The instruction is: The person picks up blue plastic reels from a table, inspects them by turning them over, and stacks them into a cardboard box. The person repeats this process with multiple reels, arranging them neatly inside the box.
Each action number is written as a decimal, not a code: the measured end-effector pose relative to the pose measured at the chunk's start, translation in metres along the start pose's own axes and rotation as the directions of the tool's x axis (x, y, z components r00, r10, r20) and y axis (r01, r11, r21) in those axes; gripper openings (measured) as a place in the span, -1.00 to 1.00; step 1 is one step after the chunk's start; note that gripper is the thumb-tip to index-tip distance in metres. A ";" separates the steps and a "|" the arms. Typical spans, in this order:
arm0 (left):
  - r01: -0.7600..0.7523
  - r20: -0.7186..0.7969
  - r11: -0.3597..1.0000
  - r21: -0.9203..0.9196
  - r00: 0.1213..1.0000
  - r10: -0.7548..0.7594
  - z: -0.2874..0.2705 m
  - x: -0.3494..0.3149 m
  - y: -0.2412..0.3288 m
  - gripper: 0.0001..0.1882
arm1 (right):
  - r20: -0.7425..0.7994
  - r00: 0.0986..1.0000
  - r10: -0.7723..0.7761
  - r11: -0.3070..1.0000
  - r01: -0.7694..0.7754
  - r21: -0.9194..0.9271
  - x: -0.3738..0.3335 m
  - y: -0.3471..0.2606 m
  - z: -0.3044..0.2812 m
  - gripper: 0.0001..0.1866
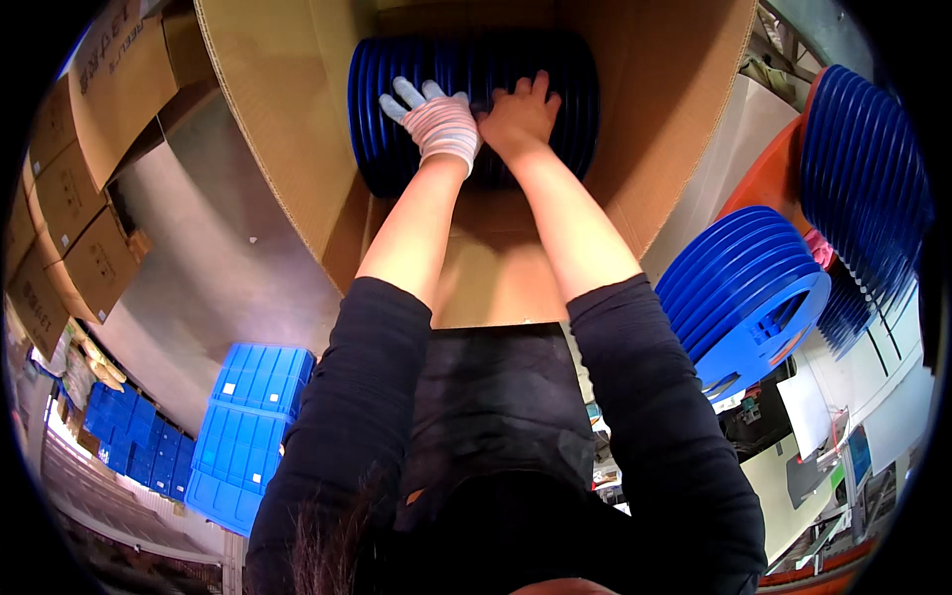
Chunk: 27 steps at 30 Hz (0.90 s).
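Both my arms reach into a tall open cardboard box (288, 109). Inside it lies a row of dark blue plastic reels (372, 139), standing on edge side by side. My left hand (439, 121), in a striped glove with pale blue fingertips, rests on top of the row with its fingers spread. Close beside it my bare right hand (523, 114) lies on the reels too, fingers apart. Neither hand is wrapped round a reel. The undersides of the reels are hidden in the box.
More blue reels (744, 288) stand in a row to the right, with a taller stack (863, 159) behind them by an orange surface (764, 174). Closed cartons (74, 198) are piled at the far left. Blue plastic crates (248, 426) stand on the floor (218, 238) at lower left.
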<state>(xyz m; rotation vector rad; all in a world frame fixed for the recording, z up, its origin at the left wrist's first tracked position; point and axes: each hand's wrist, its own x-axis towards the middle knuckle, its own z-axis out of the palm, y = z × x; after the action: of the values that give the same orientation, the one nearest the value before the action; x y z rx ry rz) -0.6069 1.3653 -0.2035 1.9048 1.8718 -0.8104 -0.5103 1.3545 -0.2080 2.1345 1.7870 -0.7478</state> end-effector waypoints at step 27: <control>-0.356 -0.484 0.879 -0.316 0.858 0.174 0.031 -0.062 -0.020 -0.54 | -0.268 0.964 0.006 0.919 0.100 0.381 -0.128 0.031 0.039 -0.69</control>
<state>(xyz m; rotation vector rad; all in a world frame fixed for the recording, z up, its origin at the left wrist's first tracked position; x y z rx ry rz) -0.6287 1.2988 -0.1863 2.1237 1.7563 0.1134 -0.5027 1.2209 -0.1756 2.5611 1.9618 -0.9393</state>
